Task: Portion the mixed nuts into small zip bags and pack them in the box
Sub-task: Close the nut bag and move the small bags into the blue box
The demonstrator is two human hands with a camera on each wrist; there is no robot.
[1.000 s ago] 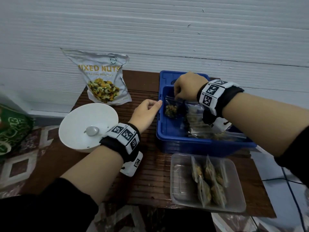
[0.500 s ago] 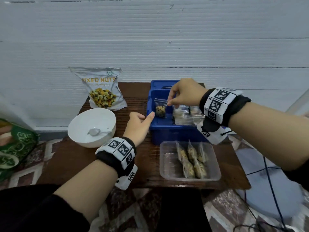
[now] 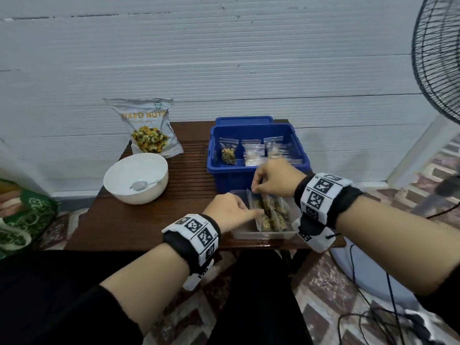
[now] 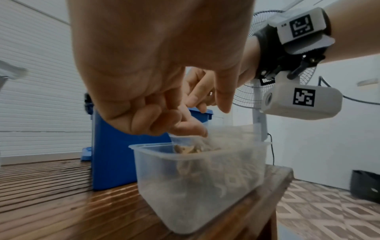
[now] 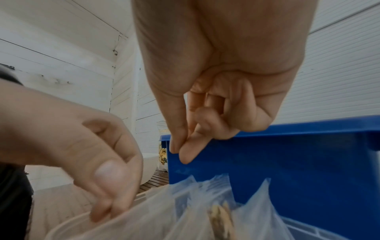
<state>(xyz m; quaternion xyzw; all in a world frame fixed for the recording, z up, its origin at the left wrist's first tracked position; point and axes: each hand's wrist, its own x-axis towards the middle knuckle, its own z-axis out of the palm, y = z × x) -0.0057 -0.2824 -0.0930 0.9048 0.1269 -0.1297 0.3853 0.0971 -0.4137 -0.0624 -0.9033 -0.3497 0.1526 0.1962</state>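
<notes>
fan (image 3: 438,58) — cut by right edge | clear tray (image 3: 263,234) — far rim behind both hands | tray's zip bags (image 5: 205,211) — blurred

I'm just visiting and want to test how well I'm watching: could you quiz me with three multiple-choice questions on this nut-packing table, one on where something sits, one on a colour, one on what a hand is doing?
1. Where is the spoon?
A. in the white bowl
B. in the blue box
C. on the floor

2. What colour is the box behind the clear tub?
A. red
B. blue
C. green

3. What is the right hand doing?
A. lying flat on the table
B. lifting the bowl
C. pinching a zip bag's top

Answers:
1 A: the spoon lies inside the white bowl.
2 B: the box is blue, behind the clear tub.
3 C: the right hand pinches a zip bag over the tub.
</notes>
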